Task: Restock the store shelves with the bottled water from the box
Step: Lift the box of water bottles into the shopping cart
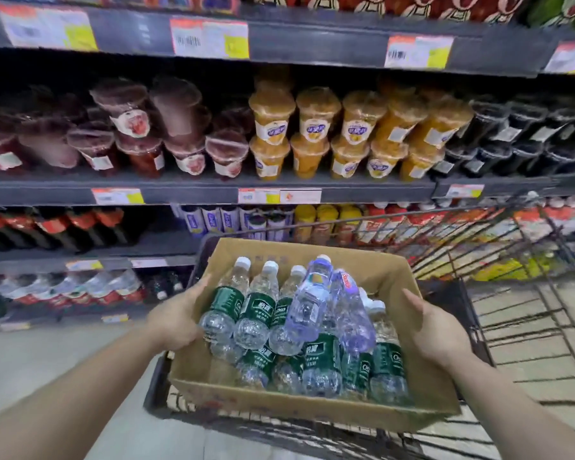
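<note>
An open cardboard box (299,408) rests across the near end of a wire shopping cart. It holds several water bottles: green-labelled ones (258,310) lying side by side and two purple-tinted ones (309,300) on top. My left hand (176,318) grips the box's left wall, thumb over the rim. At the box's right wall is my right hand (437,330), its fingers straight along the cardboard. Bottled water with red labels (90,290) stands on the lowest shelf at the left.
The shopping cart (498,293) stretches to the right in front of the shelves. Shelves (193,190) ahead carry fruit cups in dark red, orange and black, with drinks below. Pale floor (24,356) lies to the left of the cart.
</note>
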Available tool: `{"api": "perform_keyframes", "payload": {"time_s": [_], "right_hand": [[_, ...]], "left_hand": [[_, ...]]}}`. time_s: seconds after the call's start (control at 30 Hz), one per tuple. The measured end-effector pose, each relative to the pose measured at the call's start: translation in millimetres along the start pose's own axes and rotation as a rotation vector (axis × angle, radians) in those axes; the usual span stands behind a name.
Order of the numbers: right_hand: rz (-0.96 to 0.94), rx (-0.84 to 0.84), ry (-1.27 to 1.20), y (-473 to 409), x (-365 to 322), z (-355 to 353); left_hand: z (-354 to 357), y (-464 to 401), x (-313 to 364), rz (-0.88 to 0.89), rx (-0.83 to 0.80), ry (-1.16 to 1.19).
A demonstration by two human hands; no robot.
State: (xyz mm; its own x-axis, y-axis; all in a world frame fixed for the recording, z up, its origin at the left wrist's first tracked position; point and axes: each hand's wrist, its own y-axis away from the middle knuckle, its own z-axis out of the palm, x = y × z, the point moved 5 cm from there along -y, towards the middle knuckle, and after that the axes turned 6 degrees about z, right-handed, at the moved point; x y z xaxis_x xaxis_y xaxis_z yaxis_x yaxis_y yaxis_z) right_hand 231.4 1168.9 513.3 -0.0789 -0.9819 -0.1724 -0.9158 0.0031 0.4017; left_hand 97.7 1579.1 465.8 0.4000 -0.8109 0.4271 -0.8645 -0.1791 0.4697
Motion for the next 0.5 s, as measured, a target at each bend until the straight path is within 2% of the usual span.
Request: {"api": "perform_keyframes", "payload": {"time_s": [0.2, 0.37, 0.5], "right_hand": [[0.008, -0.039, 0.011, -49, 0, 60], [0.006, -0.032, -0.041, -81, -4, 98], [-0.007, -0.001, -0.043, -103, -3, 118]], "left_hand": [[41, -32, -29, -0.06, 0.004, 0.039], [59, -49, -38, -0.185, 0.05, -0.135], [79, -64, -45, -0.223, 0.12, -0.121]]}}
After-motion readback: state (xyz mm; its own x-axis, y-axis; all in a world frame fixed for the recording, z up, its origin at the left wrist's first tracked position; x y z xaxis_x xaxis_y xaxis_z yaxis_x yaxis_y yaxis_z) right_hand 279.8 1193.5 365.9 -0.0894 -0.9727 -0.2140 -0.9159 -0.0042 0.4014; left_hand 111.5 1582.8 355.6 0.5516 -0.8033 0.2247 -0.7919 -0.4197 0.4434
